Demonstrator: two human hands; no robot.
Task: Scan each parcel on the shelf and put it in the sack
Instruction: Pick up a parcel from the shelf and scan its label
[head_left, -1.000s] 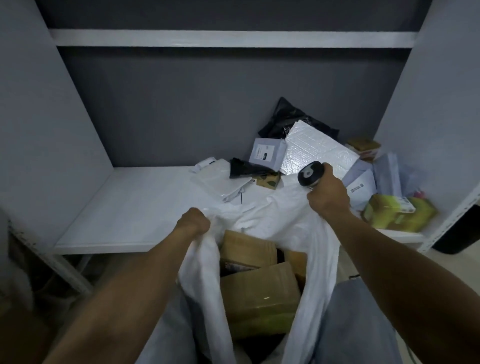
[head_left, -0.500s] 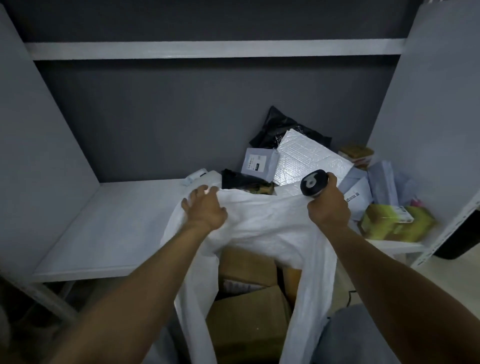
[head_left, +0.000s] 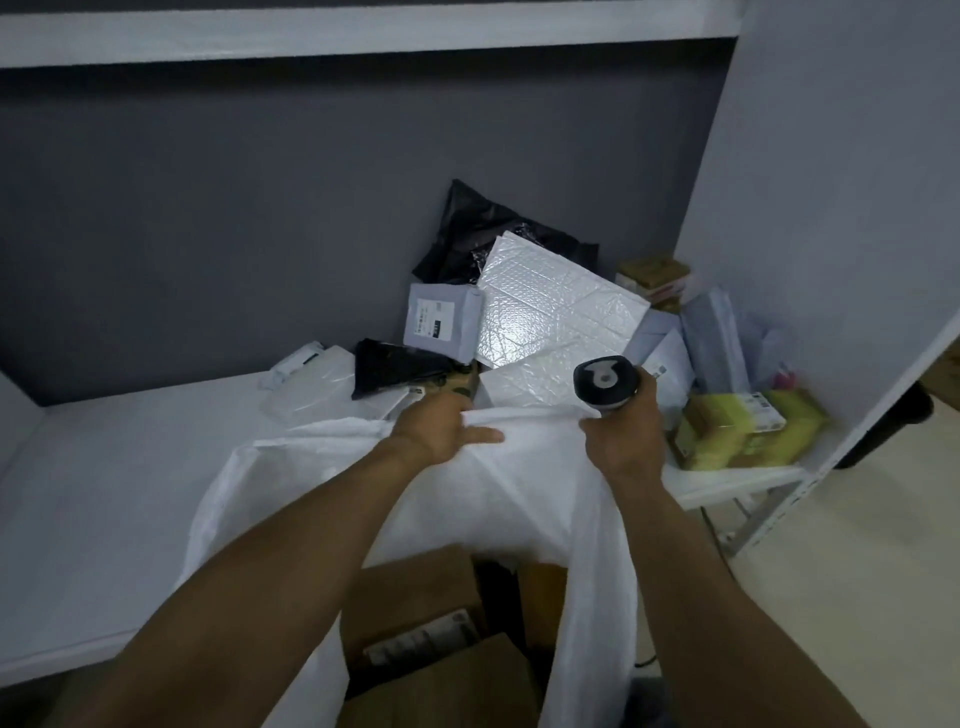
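**A:** Head view. What do the hands hold?

**B:** The left hand grips the far rim of the sack, with its fingers curled over the fabric and the thumb lying along the edge. The right hand is wrapped round the handle of the scanner, whose head tilts up toward the camera. The rim runs up to this fist and seems pinched there too, though a fold hides the fingers.

**A:** Where does the sack sit?

**B:** It is white and open-mouthed and hangs between the forearms. Its far rim is drawn up over the front edge of the shelf. Brown boxes lie inside, one with a label facing up.

**A:** And what lies on the shelf?

**B:** There is a heap in the right rear corner, just beyond both hands.
- A bubble mailer leans on a black bag.
- A grey mailer stands just left of the bubble mailer.
- A yellow box sits at the right, near the side panel.
- A clear pouch lies flat at the heap's left end, near the sack's rim.
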